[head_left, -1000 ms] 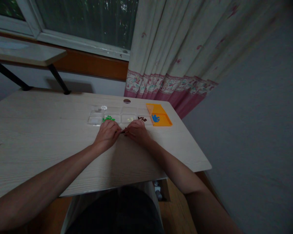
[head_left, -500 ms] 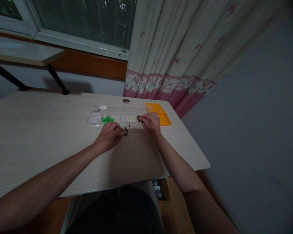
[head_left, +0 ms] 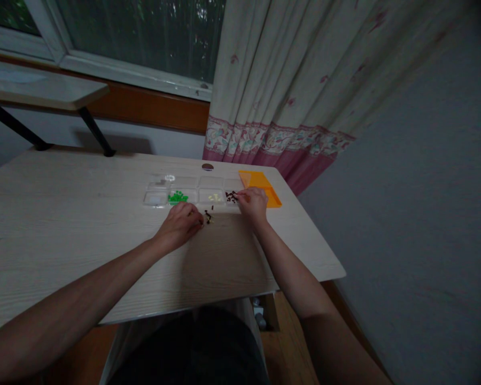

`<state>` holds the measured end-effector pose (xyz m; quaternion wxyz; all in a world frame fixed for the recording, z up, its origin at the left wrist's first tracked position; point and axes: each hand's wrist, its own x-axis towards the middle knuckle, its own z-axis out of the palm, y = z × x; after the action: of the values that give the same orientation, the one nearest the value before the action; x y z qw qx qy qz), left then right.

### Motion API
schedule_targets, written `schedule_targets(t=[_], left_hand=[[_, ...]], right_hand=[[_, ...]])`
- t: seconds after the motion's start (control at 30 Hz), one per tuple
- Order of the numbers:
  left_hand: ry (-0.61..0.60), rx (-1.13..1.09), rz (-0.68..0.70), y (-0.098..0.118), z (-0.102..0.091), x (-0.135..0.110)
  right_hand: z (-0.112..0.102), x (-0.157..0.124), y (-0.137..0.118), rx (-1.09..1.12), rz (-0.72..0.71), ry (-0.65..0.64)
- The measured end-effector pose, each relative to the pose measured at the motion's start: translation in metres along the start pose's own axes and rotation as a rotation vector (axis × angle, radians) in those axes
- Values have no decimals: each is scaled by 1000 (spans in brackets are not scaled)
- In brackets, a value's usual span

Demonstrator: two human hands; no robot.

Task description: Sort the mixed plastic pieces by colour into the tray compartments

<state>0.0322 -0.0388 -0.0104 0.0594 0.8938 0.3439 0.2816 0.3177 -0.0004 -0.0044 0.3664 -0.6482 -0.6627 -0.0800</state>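
Note:
A clear plastic compartment box lies on the table. Its front compartments hold small green pieces, a few pale yellow pieces and dark brown pieces. My right hand is at the right end of the box, thumb and fingers pinched together beside the brown pieces; whatever lies between them is too small to make out. In front of the box is a little pile of mixed dark and pale pieces. Just left of it rests my left hand, fingers curled together, their contents hidden.
An orange tray stands right of the box, partly behind my right hand. A small round dark object lies behind the box. A raised shelf on black legs is at the back left. A curtain hangs behind the table.
My right hand has shifted slightly right, uncovering more of the brown pieces in their compartment. My left hand has drawn back a little from the pile.

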Motion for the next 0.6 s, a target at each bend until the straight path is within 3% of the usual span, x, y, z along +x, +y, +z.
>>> schedule_targets(t=[0.17,0.37,0.5,0.6], left_hand=[[29,7,-6,-4,3,0],[72,-17,-36,-2,1,1],[171,-93,-99,-1,-2,3],[229,-152,-141,-1,-3,5]], right_hand=[[5,-4,0,-64,-20,-76],[-1,-3,-5,-34,-97,32],[-12,-9,-28,64,-223,59],[-17,-21,-55,126,-413,-8]])
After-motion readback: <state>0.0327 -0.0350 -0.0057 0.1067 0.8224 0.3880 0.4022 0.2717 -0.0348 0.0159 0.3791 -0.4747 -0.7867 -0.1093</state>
